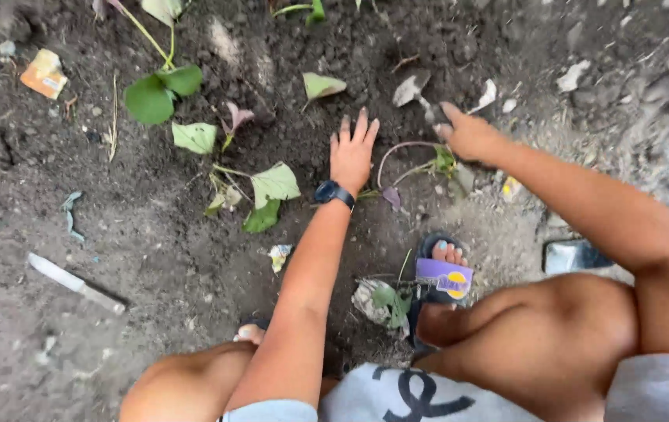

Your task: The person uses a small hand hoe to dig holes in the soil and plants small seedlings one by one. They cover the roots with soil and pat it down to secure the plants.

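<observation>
Broadly, dark loose soil (155, 234) fills the view, and a person squats over it with knees spread, which brings both arms within reach of the ground ahead. Leafy cuttings lie in a rough line across the soil: one vine cutting (159, 90) with round green leaves at upper left, and a second cutting (268, 195) with paler leaves nearer the centre, both flat on the surface rather than upright. The left hand (352, 152) is open, fingers spread and palm down, pressed flat on the soil just left of a small seedling (428, 160) with a curved purplish stem; the flat palm looks placed to firm the earth at the stem's base. The right hand (467, 137) rests on the soil at the seedling's other side, forefinger extended and remaining fingers loosely curled, gripping nothing, so the plant sits between both hands. A dark wristwatch (333, 192) sits on the left wrist. One foot in a sandal (440, 273) is planted close behind the seedling. A knife (75, 283) with a pale blade lies well apart at lower left, out of hand. A phone (573, 255) lies flat on the soil at right.
</observation>
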